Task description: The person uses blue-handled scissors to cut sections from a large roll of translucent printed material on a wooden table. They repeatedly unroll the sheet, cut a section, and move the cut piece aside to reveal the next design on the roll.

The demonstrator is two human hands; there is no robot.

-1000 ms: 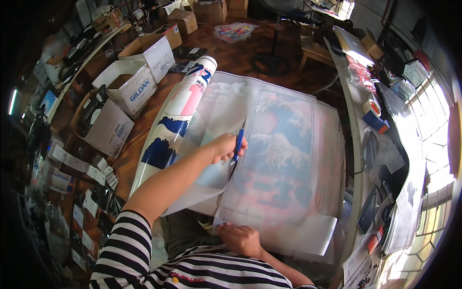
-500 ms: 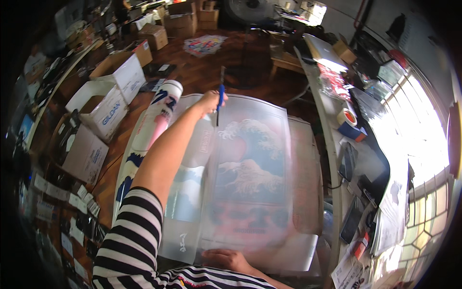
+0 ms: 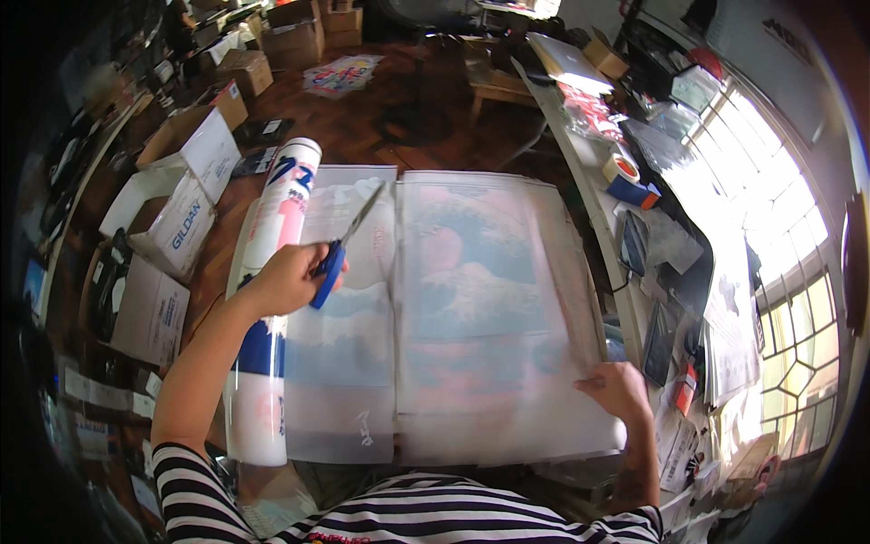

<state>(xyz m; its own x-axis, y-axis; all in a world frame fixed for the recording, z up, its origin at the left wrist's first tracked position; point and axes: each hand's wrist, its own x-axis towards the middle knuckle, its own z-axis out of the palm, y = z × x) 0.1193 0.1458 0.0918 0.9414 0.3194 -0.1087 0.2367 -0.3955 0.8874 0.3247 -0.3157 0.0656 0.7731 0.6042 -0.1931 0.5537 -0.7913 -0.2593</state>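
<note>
My left hand (image 3: 288,279) is closed around the blue handles of a pair of scissors (image 3: 330,272). The blades point up and away, over a printed sheet (image 3: 349,349) that runs from a roll of printed film (image 3: 270,245) on the left. Right of a straight dividing edge lies a cloudy, translucent sheet (image 3: 480,376) with a wave picture in blue and pink. At its lower right edge, my right hand (image 3: 618,392) has its fingers bent in, pinching the sheet's border. The sheet looks smeared by motion beside that hand.
Open white cartons (image 3: 168,213) stand along the left. To the right a long white bench (image 3: 580,172) carries a tape roll (image 3: 622,169), a dark phone (image 3: 633,243) and papers. A low wooden table (image 3: 498,86) stands at the back, with a colourful sheet (image 3: 343,75) on the floor.
My left hand has come back toward me and left with the scissors. My right hand has gone from the near middle to the sheet's right edge. The roll now lies straighter along the left.
</note>
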